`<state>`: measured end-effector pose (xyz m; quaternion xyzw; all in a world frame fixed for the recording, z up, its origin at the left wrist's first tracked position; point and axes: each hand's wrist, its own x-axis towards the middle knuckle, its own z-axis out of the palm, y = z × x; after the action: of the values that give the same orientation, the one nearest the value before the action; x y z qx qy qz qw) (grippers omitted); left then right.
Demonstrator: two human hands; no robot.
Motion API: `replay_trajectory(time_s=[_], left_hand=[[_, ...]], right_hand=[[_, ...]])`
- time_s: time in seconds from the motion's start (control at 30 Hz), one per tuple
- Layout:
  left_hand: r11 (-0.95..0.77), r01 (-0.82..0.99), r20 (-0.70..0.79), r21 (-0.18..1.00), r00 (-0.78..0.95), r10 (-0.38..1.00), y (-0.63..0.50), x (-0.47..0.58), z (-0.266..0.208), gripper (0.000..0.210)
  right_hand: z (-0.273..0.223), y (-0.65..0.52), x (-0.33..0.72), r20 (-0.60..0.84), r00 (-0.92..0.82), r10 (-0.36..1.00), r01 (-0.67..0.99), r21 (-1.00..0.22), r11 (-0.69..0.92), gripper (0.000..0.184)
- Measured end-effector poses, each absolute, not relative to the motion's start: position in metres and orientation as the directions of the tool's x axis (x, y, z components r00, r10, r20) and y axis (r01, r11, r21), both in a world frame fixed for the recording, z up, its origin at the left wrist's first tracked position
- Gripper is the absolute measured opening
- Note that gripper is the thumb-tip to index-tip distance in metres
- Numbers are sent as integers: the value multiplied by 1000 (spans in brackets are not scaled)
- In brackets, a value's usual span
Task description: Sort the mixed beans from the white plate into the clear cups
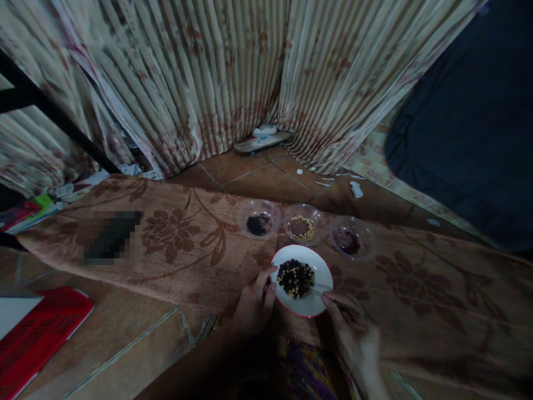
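A white plate with a red rim [325, 272] rests on the cloth in front of me, bearing a heap of mixed dark and pale yellow beans [295, 278]. My left hand [256, 303] grips the plate's left edge between thumb and fingers. In my right hand [352, 328] is a thin metal utensil [317, 292]. Its tip reaches the heap's lower right side, too small to tell its kind. Beyond the plate stand three clear plastic bowls: one with black beans [257, 224], one with yellow beans [307, 228], one with dark reddish beans [346, 242].
A brown floral cloth [175, 266] covers the long low surface. A blurred dark object [112, 239] lies on its left part. Striped curtains [233, 72] hang behind, with a slipper [262, 141] on the tiles. A red item [54, 328] is at lower left.
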<state>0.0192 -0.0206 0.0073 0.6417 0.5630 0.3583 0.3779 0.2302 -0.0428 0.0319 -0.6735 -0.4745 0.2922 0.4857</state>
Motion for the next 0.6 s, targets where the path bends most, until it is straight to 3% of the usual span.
replay_trajectory(time_s=[0.6], left_hand=[[-101,463,53,881,115,992,-20,19,11,37]], right_hand=[[32,-43,228,43,409,911,347,-931,-112,25]])
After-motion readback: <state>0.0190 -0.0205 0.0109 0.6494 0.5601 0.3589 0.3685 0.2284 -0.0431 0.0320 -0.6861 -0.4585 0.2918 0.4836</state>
